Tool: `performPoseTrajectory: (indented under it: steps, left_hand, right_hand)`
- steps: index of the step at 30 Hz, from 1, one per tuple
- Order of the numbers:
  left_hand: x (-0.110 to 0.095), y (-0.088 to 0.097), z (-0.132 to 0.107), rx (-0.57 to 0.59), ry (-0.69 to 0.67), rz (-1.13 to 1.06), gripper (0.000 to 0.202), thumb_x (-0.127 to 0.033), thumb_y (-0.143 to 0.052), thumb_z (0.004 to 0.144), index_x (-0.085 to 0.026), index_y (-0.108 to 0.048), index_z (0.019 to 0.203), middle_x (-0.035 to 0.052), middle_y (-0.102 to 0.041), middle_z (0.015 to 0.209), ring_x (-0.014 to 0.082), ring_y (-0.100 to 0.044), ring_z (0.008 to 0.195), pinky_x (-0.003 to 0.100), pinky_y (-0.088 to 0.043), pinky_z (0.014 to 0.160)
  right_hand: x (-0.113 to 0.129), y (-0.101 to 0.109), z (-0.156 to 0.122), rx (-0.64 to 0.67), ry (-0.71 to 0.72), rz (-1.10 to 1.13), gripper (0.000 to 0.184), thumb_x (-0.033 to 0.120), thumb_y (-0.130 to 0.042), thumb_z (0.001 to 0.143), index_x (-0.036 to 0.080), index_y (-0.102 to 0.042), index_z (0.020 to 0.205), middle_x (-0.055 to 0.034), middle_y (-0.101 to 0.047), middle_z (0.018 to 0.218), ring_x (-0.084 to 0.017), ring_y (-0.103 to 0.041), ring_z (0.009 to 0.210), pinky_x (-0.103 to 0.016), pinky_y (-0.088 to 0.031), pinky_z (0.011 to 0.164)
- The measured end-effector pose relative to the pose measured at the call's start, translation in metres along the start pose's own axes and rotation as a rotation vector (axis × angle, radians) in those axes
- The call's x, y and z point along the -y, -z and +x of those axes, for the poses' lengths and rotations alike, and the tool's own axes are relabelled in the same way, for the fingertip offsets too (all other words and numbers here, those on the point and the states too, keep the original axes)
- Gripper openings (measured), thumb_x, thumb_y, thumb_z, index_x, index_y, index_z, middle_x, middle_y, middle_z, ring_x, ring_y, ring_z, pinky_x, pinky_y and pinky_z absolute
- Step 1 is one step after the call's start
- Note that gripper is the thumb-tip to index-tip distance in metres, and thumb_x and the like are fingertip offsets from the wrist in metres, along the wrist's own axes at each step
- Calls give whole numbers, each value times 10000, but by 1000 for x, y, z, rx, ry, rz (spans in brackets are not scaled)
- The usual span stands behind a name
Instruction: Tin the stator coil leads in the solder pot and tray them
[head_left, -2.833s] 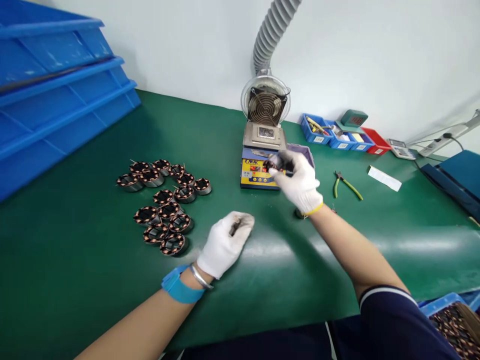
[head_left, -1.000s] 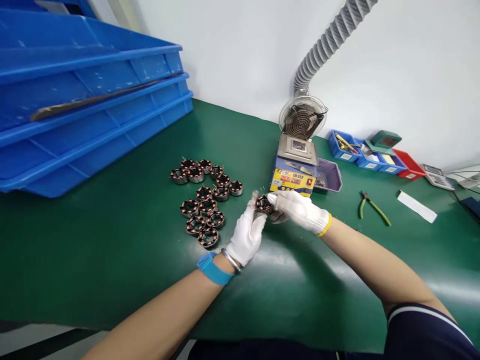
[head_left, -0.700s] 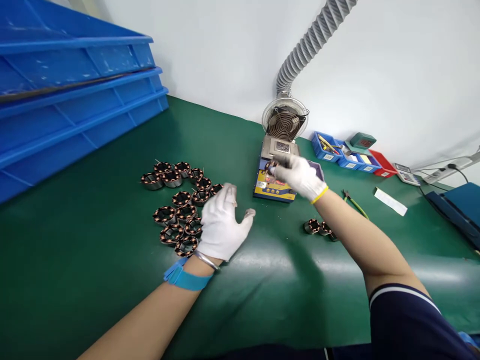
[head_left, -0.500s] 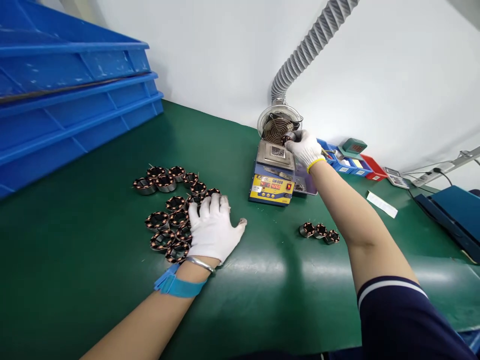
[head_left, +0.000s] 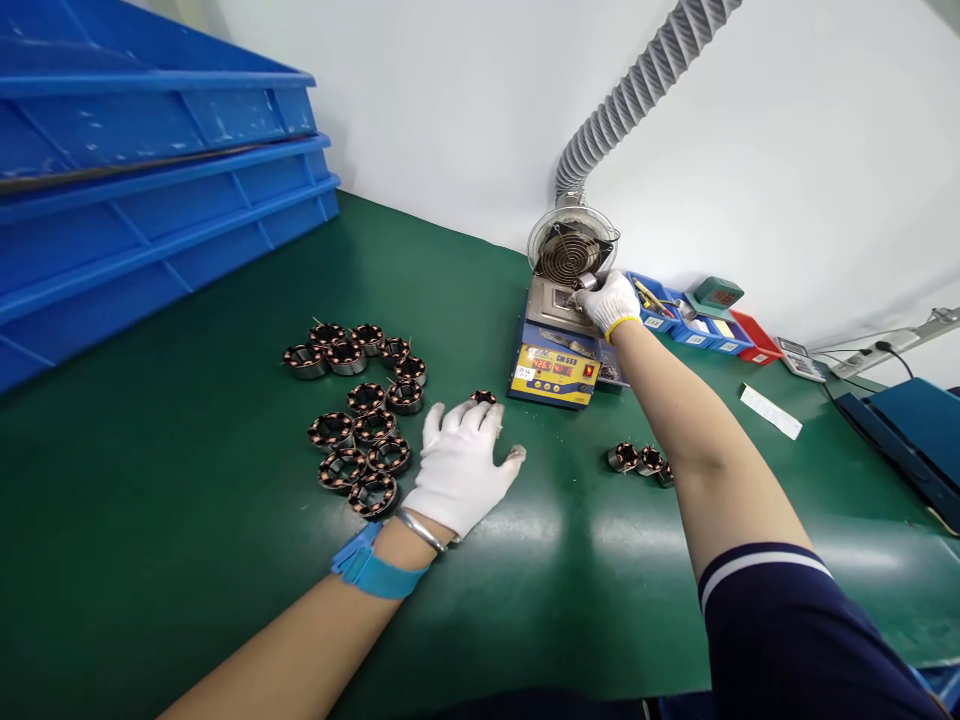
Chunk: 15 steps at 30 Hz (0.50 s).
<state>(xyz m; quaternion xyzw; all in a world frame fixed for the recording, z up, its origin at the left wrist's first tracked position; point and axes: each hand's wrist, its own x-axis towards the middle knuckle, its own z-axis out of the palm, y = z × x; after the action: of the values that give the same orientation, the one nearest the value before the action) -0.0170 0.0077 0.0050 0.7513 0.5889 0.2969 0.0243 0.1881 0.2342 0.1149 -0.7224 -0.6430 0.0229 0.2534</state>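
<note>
My right hand [head_left: 613, 303], in a white glove with a yellow cuff, pinches a motor stator [head_left: 587, 283] tilted over the square bath of a solder pot [head_left: 553, 373]. The stator's lower side is close to the bath; whether they touch, I cannot tell. My left hand [head_left: 461, 465], gloved in white, lies palm down over the table with fingers stretched and thumb apart. One stator [head_left: 484, 397] shows just beyond its fingertips, partly covered by them. To its left stands a cluster of several copper-wound stators [head_left: 373, 493]. A short row of stators [head_left: 622, 457] sits below my right forearm.
Stacked blue crates [head_left: 165, 220] fill the left side. Behind the solder pot are a round fan guard [head_left: 568, 258] and a grey exhaust hose [head_left: 645, 95]. Small blue bins [head_left: 652, 312], a red bin [head_left: 757, 340] and a paper strip [head_left: 771, 411] lie to the right.
My right hand has lowered its stator from before the fan guard towards the bath. My left hand has moved right, away from the cluster, and one stator now appears apart at its fingertips.
</note>
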Motion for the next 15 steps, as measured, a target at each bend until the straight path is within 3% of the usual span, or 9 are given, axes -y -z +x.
performPoseTrajectory:
  steps: [6,15]
  left_hand:
    - [1,1,2,15,-6,-15,518,-432,-550,811,-108,-591,1214,160,-617,1229,341,-513,1155,507,-326,1051]
    - [1,4,3,32,39,36,487,-418,-536,818,-127,-584,1205,134,-531,1355,334,-479,1216,479,-367,1036]
  right_hand:
    - [1,-1,0,18,8,-27,409,377,-662,686,179,-596,1038,-97,-672,1037,-248,-620,967,-369,-475,890]
    - [-2,2,5,-11,26,46,437,381,-664,680,160,-601,1053,-89,-679,996,-254,-627,948,-387,-477,890]
